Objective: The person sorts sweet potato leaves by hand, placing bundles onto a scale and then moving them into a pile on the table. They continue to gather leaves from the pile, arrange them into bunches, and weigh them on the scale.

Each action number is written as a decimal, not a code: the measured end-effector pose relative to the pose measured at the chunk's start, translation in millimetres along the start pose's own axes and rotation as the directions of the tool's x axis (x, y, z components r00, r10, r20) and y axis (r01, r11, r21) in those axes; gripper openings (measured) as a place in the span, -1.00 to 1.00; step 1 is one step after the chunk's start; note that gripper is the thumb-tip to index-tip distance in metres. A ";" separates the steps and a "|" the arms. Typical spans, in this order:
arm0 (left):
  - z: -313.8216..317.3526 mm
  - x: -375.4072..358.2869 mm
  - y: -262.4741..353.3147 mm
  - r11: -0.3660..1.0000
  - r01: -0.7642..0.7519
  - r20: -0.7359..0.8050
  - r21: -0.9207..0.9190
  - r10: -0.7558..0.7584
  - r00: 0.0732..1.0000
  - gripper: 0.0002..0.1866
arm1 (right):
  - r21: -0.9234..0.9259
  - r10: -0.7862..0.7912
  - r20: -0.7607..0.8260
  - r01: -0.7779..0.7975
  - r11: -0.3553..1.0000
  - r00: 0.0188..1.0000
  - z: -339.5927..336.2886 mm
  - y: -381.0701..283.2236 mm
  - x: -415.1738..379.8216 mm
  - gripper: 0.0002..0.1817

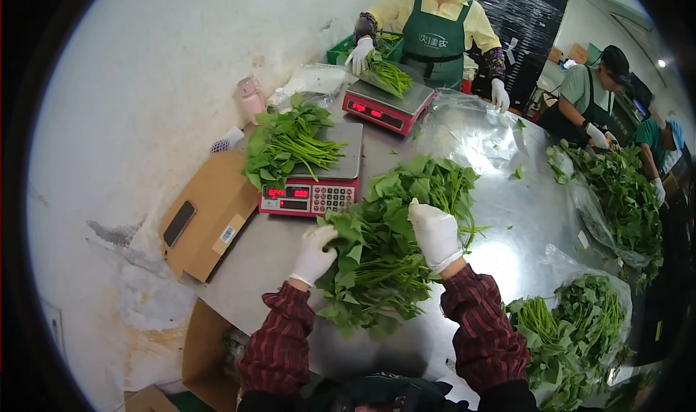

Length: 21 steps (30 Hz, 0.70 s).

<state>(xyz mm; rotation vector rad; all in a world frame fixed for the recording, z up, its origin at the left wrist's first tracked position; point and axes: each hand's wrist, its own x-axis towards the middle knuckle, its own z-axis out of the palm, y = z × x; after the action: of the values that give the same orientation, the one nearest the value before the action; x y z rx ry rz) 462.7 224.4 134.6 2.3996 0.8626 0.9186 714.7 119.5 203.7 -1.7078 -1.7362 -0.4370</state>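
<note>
In white gloves, both hands at a pile of leafy greens (380, 256) on a steel table (525, 216), directly in front of the wearer. Left hand (313, 255) at the pile's left edge, with fingers loosely curled and thumb a little apart; impossible to tell any hold on a leaf. Right hand (435, 234) over the right side of the pile, fingers bent and mostly turned away; grip hidden, impossible to tell how tight or on what. Tight room beyond the left hand: a red near scale (308, 200) just past the leaves, bearing a bunch of greens (297, 145) out over its left edge, then a cardboard piece (210, 216) with a phone (179, 223) on top, and the wall (138, 107). More room rightward, across shiny steel as far as bagged greens (580, 321) near the right edge. Farther off, a far scale (388, 107) beside crumpled clear plastic (471, 133), and behind it a co-worker (435, 38) with one gloved hand at another bunch (389, 78).
</note>
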 end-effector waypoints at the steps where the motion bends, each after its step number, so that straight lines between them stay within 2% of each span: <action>1: -21.7 16.9 35.0 0.996 -0.074 -0.054 0.043 0.076 0.996 -0.63 | -0.031 -0.005 0.009 0.005 1.000 1.000 -5.9 0.1 -1.5 -0.95; 2: -33.1 26.5 60.0 0.996 -0.078 -0.055 0.038 0.080 0.995 -0.63 | -0.060 -0.009 0.015 0.010 0.998 1.000 -9.6 0.5 -3.0 -0.91; 4: -42.0 38.7 96.4 0.938 -0.027 -0.174 -0.345 -0.035 0.984 -0.65 | -0.099 -0.013 0.012 0.014 0.995 1.000 -14.2 -0.8 -7.6 -0.83; 5: -36.5 42.1 107.6 0.943 -0.021 -0.139 -0.333 -0.027 0.990 -0.67 | -0.091 -0.006 -0.001 0.006 0.996 1.000 -18.8 -4.0 -7.9 -0.79; 6: -24.6 42.8 116.7 0.906 0.060 -0.028 -0.418 -0.078 0.997 -0.73 | -0.082 0.001 -0.013 -0.002 0.997 1.000 -23.7 -7.7 -8.9 -0.74; 8: 10.6 42.2 125.5 0.991 0.053 0.034 -0.119 -0.049 0.998 -0.79 | -0.094 0.030 0.001 -0.030 0.995 1.000 -37.5 -16.1 -11.1 -0.70; 10: 50.0 38.1 111.3 0.988 -0.046 0.074 0.149 0.035 0.997 -0.80 | -0.103 0.045 0.015 -0.043 0.994 0.999 -42.6 -16.7 -17.8 -0.66; 11: 53.4 38.7 113.1 0.964 -0.135 0.059 0.228 0.125 0.990 -0.82 | 0.026 0.040 -0.048 -0.038 0.999 0.998 -42.5 -12.0 -26.7 -0.61; 12: 59.7 38.2 112.5 0.955 -0.140 0.020 0.262 0.140 0.990 -0.85 | 0.156 0.042 -0.109 -0.024 0.988 0.993 -41.1 -10.9 -32.8 -0.56; 13: 64.0 35.9 110.3 0.970 -0.120 -0.044 0.211 0.132 0.990 -0.87 | 0.257 0.198 -0.158 -0.154 0.954 0.967 -38.0 -12.7 -36.9 -0.54; 14: 64.6 35.2 110.3 0.982 -0.103 -0.109 0.160 0.121 0.987 -0.88 | 0.348 0.500 0.038 -0.480 0.805 0.865 -41.9 -12.5 -44.6 -0.53; 16: 64.7 32.1 110.7 0.989 -0.070 -0.108 0.130 0.084 0.991 -0.90 | 0.265 0.587 0.193 -0.618 0.740 0.786 -31.6 5.7 -60.8 -0.58; 17: 63.3 32.0 110.8 0.994 -0.052 -0.100 0.096 0.062 0.993 -0.90 | 0.274 0.567 0.207 -0.604 0.749 0.797 -21.3 4.0 -62.3 -0.58; 18: 63.2 31.0 112.7 0.993 -0.097 -0.143 0.068 0.106 0.984 -0.88 | 0.434 0.497 0.250 -0.555 0.710 0.831 -10.9 0.8 -63.6 -0.61; 19: 64.8 29.5 116.4 0.998 -0.062 -0.101 0.026 0.064 0.993 -0.88 | 0.580 0.423 0.280 -0.503 0.641 0.862 -0.9 -1.1 -64.4 -0.65; 20: 66.5 28.1 121.7 1.000 -0.026 -0.057 -0.015 0.025 0.998 -0.87 | 0.586 0.406 0.289 -0.495 0.641 0.867 9.2 1.9 -65.4 -0.65; 21: 65.2 26.8 131.0 0.995 -0.050 -0.138 -0.087 0.038 0.990 -0.81 | 0.558 0.388 0.236 -0.451 0.696 0.891 17.7 7.3 -66.0 -0.71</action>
<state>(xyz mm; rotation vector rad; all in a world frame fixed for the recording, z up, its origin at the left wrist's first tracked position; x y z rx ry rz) 576.3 138.3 176.9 2.3083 0.8007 1.1255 713.7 81.8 146.3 -1.5775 -1.2748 0.3925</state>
